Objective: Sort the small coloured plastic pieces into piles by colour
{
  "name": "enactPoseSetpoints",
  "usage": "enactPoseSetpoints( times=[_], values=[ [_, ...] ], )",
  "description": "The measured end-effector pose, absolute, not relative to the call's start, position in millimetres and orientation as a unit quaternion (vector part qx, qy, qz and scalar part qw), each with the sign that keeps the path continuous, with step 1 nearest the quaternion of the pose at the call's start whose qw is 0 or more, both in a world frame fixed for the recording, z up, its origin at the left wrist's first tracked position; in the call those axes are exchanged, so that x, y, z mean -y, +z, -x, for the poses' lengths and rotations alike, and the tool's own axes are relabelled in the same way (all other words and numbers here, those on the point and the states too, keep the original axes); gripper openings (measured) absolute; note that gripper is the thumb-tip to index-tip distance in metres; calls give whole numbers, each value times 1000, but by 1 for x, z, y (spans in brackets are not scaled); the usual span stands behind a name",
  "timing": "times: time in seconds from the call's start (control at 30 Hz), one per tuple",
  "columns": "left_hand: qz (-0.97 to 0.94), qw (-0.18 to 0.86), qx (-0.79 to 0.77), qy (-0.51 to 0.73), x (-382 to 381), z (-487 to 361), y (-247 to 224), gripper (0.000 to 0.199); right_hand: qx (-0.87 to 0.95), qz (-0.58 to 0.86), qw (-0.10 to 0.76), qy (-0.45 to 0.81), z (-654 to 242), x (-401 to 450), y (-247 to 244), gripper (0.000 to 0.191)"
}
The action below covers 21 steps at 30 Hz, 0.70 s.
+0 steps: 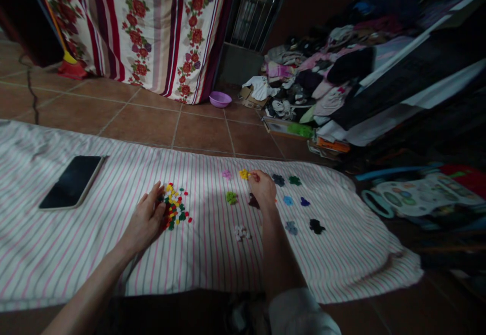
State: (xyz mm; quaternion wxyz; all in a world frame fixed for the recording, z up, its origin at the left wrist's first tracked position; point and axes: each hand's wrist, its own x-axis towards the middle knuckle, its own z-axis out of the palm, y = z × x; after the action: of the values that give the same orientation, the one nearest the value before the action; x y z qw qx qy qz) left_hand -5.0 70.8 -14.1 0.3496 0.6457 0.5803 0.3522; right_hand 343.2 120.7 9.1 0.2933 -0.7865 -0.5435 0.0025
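My left hand (146, 218) rests with fingers apart at the left side of a mixed pile of small red, yellow, green and white pieces (175, 207). My right hand (262, 187) has its fingertips pinched at the right edge of a small yellow pile (244, 174); whatever is between them is too small to make out. Around it lie a pink pile (227, 174), a light green pile (231, 198), a white pile (242, 233) and a dark brown pile (253, 201), partly covered by my right hand.
Further right on the striped cloth (212, 269) are dark grey (278, 179), dark green (294, 180), blue (288, 200), navy (305, 202), grey-blue (291, 227) and black piles (316, 226). A tablet (72, 182) lies at the left.
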Motion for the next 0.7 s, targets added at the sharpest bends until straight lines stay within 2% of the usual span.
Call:
enactPoseSetpoints(
  times=[0.5, 0.7],
  values=[
    [-647, 348, -576, 359, -69, 5, -11, 62, 520, 814, 258, 9, -350, -122, -4, 30],
    [-653, 349, -568, 360, -70, 5, -9, 63, 519, 810, 270, 16, -351, -121, -4, 31]
  ],
)
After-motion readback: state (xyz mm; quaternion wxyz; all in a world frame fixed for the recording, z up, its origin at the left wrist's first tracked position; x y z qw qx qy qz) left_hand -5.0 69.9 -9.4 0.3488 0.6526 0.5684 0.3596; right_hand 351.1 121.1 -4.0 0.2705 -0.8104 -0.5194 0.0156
